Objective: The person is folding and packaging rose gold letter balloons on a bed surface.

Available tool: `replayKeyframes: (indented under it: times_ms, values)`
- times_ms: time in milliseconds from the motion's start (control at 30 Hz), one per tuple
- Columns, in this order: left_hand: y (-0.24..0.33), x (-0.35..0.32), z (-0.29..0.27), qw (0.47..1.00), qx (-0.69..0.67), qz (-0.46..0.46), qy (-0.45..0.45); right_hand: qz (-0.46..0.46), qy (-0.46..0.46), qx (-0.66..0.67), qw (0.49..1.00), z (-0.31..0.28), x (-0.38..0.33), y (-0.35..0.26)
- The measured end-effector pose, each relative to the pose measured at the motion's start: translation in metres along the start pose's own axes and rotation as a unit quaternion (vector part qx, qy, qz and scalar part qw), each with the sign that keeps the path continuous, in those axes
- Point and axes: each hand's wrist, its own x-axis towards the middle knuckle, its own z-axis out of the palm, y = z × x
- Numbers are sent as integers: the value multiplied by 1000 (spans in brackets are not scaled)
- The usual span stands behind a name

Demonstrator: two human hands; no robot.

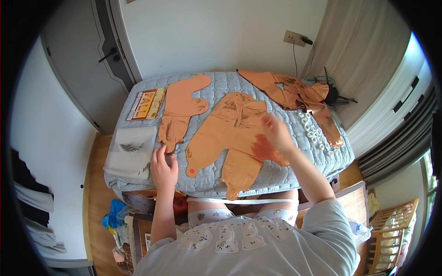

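A flat, deflated copper foil balloon [182, 101] lies on the left half of the mattress. My left hand [164, 168] rests at its near end, fingers stretched out and thumb apart, touching or just beside its edge. In the middle lies a second, larger copper foil balloon [214, 131], with two long parts pointing toward me and a small red dot [192, 171] on one tip. My right hand [276, 133] is over the right side of this balloon, its fingers blurred and bent. A reddish reflection shows on the foil below it.
The quilted mattress [212, 181] carries a crumpled copper foil balloon [287, 89] at far right, a heap of white rings [314, 131], a printed packet [146, 105] and clear plastic bags [131, 152]. A black stand-like object [338, 95] sits at its right corner; a wooden slatted frame [391, 234] stands right.
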Motion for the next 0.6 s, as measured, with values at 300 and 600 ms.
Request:
replayKeyframes:
  times_ms: [300,600]
  values:
    - [123,-31,6,888,-177,375,-197,111,4,-277,954,-4,49,56]
    - [130,-47,35,882,-141,369,-258,112,-3,-225,968,18,64,43]
